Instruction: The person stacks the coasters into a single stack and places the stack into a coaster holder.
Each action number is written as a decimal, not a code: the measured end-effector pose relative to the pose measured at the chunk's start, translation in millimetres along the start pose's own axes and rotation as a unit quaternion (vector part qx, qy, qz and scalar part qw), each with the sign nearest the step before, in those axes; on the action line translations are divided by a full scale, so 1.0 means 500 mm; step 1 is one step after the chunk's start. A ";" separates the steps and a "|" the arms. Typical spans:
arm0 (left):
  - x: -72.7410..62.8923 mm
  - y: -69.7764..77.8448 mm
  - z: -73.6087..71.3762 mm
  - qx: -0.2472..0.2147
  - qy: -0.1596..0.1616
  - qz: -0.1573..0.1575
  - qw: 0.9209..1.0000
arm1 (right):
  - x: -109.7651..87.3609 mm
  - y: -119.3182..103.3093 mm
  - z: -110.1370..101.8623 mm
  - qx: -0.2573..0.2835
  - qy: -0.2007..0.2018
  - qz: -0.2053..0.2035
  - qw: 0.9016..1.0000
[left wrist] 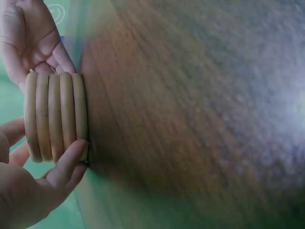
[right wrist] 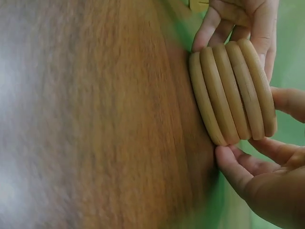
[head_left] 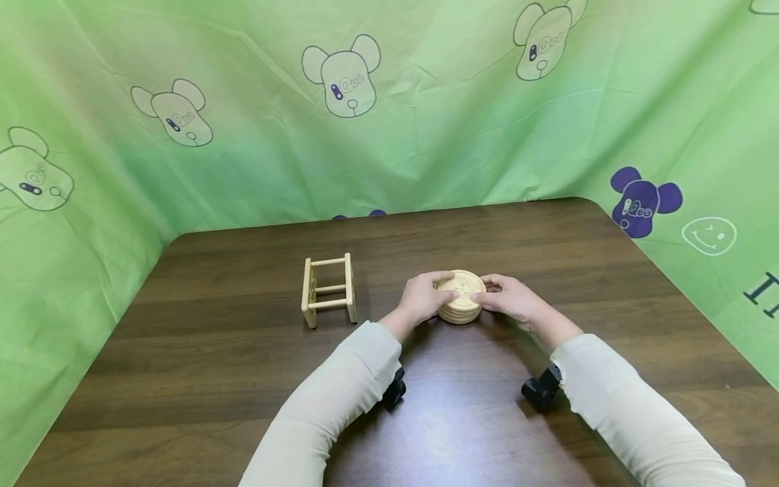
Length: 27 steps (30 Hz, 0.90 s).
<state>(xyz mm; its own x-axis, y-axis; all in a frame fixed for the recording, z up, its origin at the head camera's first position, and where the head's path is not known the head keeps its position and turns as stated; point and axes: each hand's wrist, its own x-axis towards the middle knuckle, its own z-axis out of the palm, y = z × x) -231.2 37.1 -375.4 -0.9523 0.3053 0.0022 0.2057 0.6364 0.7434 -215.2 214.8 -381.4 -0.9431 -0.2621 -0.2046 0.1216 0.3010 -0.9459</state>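
Note:
Several round wooden coasters [head_left: 460, 315] form a neat stack on the table, the top one carved with a pattern. My left hand [head_left: 421, 297] grips the stack's left side, thumb over the upper face. Opposite it, my right hand [head_left: 514, 299] holds the right side with curled fingers and its thumb near the top rim. In the left wrist view the coasters [left wrist: 55, 117] appear edge-on between both hands. Fingertips reach down to the lowest coaster [right wrist: 205, 100] in the right wrist view. To the left, apart from both hands, stands a light wooden rack [head_left: 329, 304] with bars.
The dark wood-grain table [head_left: 243, 379] reflects light near its front. A green cloth [head_left: 426, 149] with mouse-head drawings hangs behind and along the sides. Black wrist devices [head_left: 540, 391] sit below both forearms.

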 end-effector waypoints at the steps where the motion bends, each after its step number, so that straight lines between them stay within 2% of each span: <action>1: 0.000 0.000 0.000 -0.002 0.001 -0.001 1.000 | -0.001 -0.001 0.001 0.014 -0.001 0.004 1.000; 4: 0.001 -0.001 -0.001 -0.028 0.003 -0.009 1.000 | -0.005 -0.001 0.000 0.060 -0.008 0.010 0.998; 8: 0.003 -0.006 -0.002 -0.097 -0.001 -0.034 0.995 | -0.009 -0.001 0.000 0.114 -0.025 0.001 0.993; 11: 0.006 -0.011 -0.001 -0.168 0.002 -0.063 0.984 | -0.010 0.001 0.002 0.147 -0.034 -0.014 0.988; 15: 0.006 -0.015 -0.001 -0.228 0.008 -0.085 0.970 | -0.011 0.007 0.009 0.160 -0.036 -0.026 0.986; 19: 0.004 -0.017 0.000 -0.265 0.003 -0.092 0.960 | -0.010 0.015 0.016 0.159 -0.038 -0.032 0.986; 23: 0.002 -0.023 0.003 -0.322 -0.004 -0.093 0.942 | -0.004 0.019 0.021 0.172 -0.053 -0.041 0.983; 27: 0.000 -0.031 0.006 -0.362 -0.012 -0.089 0.928 | -0.001 0.019 0.025 0.207 -0.063 -0.038 0.976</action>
<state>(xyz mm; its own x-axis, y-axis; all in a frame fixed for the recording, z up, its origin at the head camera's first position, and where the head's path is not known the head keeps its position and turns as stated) -233.7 29.1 -389.1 -0.9493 0.2624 -0.1730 -0.1690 0.0378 0.9849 -209.5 206.2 -393.4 -0.9117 -0.3880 -0.1353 0.1926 -0.1126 -0.9748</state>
